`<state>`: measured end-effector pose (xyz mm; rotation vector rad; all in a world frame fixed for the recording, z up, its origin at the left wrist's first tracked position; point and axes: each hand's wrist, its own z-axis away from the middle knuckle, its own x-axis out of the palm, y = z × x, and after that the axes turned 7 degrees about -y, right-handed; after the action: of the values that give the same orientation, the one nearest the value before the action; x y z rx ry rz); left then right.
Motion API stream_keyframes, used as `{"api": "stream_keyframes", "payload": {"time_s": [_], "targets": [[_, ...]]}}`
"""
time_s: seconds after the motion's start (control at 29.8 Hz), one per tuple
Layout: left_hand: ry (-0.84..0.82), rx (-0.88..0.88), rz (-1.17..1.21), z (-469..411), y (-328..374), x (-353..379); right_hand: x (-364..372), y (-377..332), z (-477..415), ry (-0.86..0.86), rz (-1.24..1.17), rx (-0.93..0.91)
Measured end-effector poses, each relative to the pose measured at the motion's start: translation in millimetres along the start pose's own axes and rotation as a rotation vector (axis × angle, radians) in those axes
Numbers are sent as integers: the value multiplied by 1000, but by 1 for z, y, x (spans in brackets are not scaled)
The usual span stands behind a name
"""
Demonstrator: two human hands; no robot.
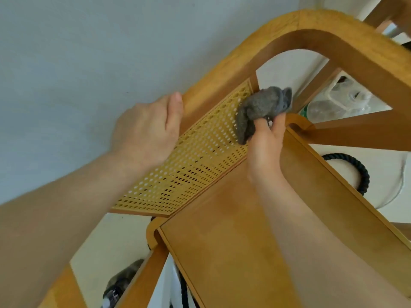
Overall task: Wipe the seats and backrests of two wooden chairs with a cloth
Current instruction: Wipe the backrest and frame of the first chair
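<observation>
Right hand (264, 141) is closed round a bunched grey woollen cloth (262, 112), thumb and fingers pinching its lower folds, and it presses the wad against the far end of the pale yellow woven-cane backrest panel (186, 165) of the honey-coloured wooden chair (333, 41). The cloth sits right at the panel's end, touching the upright wooden post that closes the cane off, just under the curve where the top rail bends round toward the arm.

From the cloth, the panel's long axis runs back down and to the left, toward the person's body, so nearly all of the cane lies on the near-left side of the wiping hand. I judge the coming stroke must travel that way, along the panel's length, rather than further outward, where only the post and open gap remain.

Left hand (146, 132) is wrapped over the top rail beside the upper edge of the cane, thumb on the near face, fingers hidden behind the rail; it grips the wood and steadies the chair. It lies along the line of that stroke, so the cloth would pass just beneath it.

Below the panel, the smooth brown wooden seat (233, 241) stretches toward the viewer under the right forearm.
</observation>
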<state>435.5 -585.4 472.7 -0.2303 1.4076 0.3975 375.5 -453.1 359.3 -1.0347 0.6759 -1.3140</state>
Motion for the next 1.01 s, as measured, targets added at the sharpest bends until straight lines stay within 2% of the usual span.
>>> {"api": "stream_keyframes", "payload": {"time_s": [0.13, 0.3, 0.37, 0.47, 0.54, 0.64, 0.71, 0.74, 0.84, 0.91, 0.94, 0.97, 1.01], "targets": [[55, -35, -46, -2, -5, 9, 22, -34, 18, -34, -36, -182], [86, -7, -25, -2, -10, 11, 64, -26, 51, 27, 128, -369], [92, -13, -10, -4, -9, 11, 70, -8, 38, 113, 96, -275], [63, -28, -21, -3, -6, 11, 52, 34, 10, 357, -33, 161], [76, -24, -39, -3, -7, 12, 47, 58, 4, 407, -77, 388], [69, -38, -41, -4, -8, 12, 54, 60, 3, 505, -223, 430], [78, -26, -37, -2, -8, 12, 60, 46, 10, 457, -329, 326], [92, -8, -36, -1, -7, 12, 64, 38, 17, 396, -307, 213], [105, 8, -36, -2, -8, 12, 82, 14, 31, 260, -109, -224], [89, -12, -26, -2, -9, 11, 87, 16, 27, 295, 7, -420], [93, -11, -24, -1, -8, 10, 84, 28, 20, 331, 60, -489], [98, -2, -25, -1, -8, 10, 79, 46, 11, 368, 103, -483], [95, 4, -23, -1, -8, 11, 71, 65, 3, 398, 94, -393]]}}
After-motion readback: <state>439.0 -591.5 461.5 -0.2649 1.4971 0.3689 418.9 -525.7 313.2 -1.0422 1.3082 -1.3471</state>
